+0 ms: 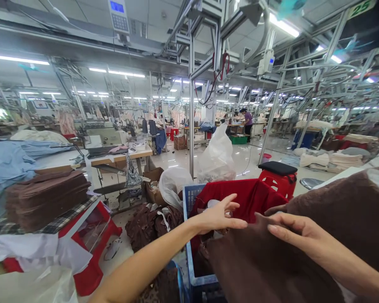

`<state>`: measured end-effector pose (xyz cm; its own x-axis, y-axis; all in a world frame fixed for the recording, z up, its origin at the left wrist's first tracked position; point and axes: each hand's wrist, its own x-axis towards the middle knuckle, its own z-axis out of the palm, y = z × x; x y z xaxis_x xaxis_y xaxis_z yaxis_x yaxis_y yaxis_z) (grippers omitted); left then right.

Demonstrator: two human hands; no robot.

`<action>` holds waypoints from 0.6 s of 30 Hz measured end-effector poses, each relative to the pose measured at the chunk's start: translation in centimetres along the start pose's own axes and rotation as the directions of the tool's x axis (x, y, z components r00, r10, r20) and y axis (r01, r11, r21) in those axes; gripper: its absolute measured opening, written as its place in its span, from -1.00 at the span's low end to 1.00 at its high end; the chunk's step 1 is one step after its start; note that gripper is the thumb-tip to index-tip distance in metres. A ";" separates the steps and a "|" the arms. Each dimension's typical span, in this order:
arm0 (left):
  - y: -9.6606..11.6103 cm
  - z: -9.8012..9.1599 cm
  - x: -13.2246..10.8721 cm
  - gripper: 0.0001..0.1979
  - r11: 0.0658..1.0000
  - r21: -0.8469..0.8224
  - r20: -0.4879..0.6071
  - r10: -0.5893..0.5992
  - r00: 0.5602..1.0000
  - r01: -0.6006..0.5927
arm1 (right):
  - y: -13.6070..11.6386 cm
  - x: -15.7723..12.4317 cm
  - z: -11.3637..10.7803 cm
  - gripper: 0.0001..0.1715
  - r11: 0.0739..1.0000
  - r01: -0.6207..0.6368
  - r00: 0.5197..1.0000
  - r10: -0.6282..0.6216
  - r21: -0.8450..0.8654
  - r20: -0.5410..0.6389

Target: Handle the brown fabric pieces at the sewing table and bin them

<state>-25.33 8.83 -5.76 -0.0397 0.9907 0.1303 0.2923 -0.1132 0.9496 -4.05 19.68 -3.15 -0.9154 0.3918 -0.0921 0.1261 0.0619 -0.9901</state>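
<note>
A person's two bare arms reach forward over brown fabric [271, 261] inside a large garment factory. The left hand [219, 216] stretches out from the lower left, fingers spread wide and holding nothing, its fingertips at the top edge of the fabric, just in front of a red cloth [240, 198]. The right hand [298, 233] comes in from the lower right and lies flat on the fabric, fingers extended and close together, pressing on it without gripping.

The brown fabric fills the lower right, draping down toward the viewer, and part of it hangs over a blue crate [189, 198]. The red cloth lies across the top of the crate. Behind it stands a red stool [279, 176] with a black seat.

To the left, a stack of folded brown pieces [46, 198] sits on a checked surface. More brown scraps [151, 223] are heaped on the floor beside the crate. White plastic bags [216, 160] stand behind. Far off, a person in purple [248, 122] stands at a table.
</note>
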 end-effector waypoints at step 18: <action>17.8 -0.4 -7.0 -0.89 0.883 0.265 -0.086 0.422 0.902 -0.388 | -8.7 -7.1 2.6 -0.61 0.852 0.183 0.981 -0.188 -0.491 0.039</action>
<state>-20.24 -0.12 10.37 0.0055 0.8395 0.5433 0.5271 -0.4641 0.7119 0.33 13.93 5.87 -0.9370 0.3369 0.0920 0.1273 0.5749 -0.8082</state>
